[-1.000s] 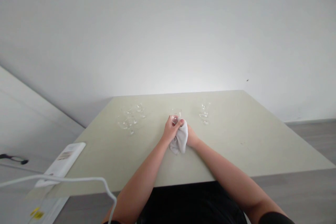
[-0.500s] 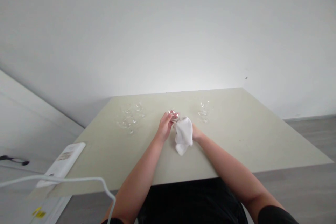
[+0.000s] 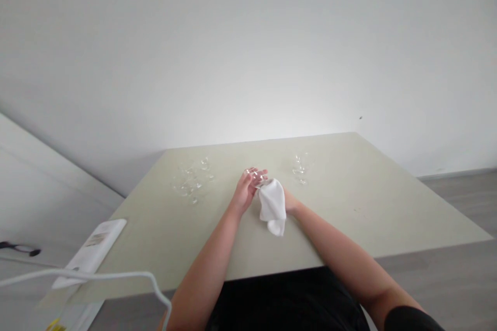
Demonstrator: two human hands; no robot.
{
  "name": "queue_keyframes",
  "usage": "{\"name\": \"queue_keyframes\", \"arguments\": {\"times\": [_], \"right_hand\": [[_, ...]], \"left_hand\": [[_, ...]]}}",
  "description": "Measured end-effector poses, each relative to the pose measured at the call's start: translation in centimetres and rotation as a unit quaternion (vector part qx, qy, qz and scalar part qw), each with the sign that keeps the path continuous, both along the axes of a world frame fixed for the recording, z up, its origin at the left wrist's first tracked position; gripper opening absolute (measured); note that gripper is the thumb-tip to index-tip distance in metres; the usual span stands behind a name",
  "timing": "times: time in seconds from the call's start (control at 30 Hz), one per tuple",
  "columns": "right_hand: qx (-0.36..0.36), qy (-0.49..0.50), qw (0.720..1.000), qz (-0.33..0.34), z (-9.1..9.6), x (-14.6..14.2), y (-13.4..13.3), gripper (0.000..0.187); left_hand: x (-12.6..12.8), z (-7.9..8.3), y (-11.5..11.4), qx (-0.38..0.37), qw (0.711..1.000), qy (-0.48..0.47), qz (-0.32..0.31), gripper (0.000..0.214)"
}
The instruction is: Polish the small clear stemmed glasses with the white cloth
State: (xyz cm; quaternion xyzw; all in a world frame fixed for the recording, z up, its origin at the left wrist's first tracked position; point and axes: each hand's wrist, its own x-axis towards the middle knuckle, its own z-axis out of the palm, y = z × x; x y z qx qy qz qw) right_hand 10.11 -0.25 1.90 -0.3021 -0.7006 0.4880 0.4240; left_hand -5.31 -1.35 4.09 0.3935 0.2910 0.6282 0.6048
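Observation:
Over the middle of the table, my left hand (image 3: 244, 190) is closed around a clear glass (image 3: 258, 179) whose bowl lies tilted across the fingers; its stem, if it has one, is hidden. A white cloth (image 3: 272, 201) hangs from my right hand (image 3: 290, 201), covering most of that hand's fingers. The cloth touches the near right end of the glass. To the left stand several clear glasses (image 3: 194, 180) in a cluster. A smaller group of clear glasses (image 3: 300, 169) stands to the right, beyond my right hand.
A pale greenish table (image 3: 330, 176) reaches back to a white wall (image 3: 248, 51). At its left edge lies a white flat box (image 3: 91, 253) with a printed label. A white cable (image 3: 112, 274) crosses the lower left foreground. Grey floor (image 3: 438, 279) shows at the right.
The glass has turned a little in my left hand, whose fingers are more spread. The cloth's lower end has swung right. The whole view has shifted slightly.

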Motion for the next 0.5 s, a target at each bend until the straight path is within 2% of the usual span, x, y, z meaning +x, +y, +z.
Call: {"name": "queue_keyframes", "arguments": {"times": [0.1, 0.17, 0.37, 0.43, 0.5], "right_hand": [[-0.003, -0.005, 1.000, -0.021, -0.57, -0.39, 0.44, 0.017], [-0.011, -0.003, 1.000, -0.023, -0.79, -0.47, 0.45, 0.019], [-0.036, 0.013, 0.999, -0.009, -0.58, -0.27, -0.32, 0.025], [-0.026, 0.003, 0.999, -0.031, -0.48, -0.35, -0.11, 0.021], [-0.016, -0.014, 0.998, -0.054, -0.41, -0.40, 0.25, 0.018]], "left_hand": [[0.05, -0.41, 0.43, -0.002, 0.993, 0.061, 0.102, 0.046], [0.08, -0.57, 0.57, -0.001, 0.987, 0.081, 0.137, 0.045], [0.21, -0.05, 0.17, -0.001, 1.000, -0.010, 0.010, 0.047], [0.25, -0.11, 0.30, -0.001, 0.999, 0.021, 0.031, 0.045], [0.27, -0.35, 0.52, -0.002, 0.993, 0.080, 0.085, 0.045]]}}
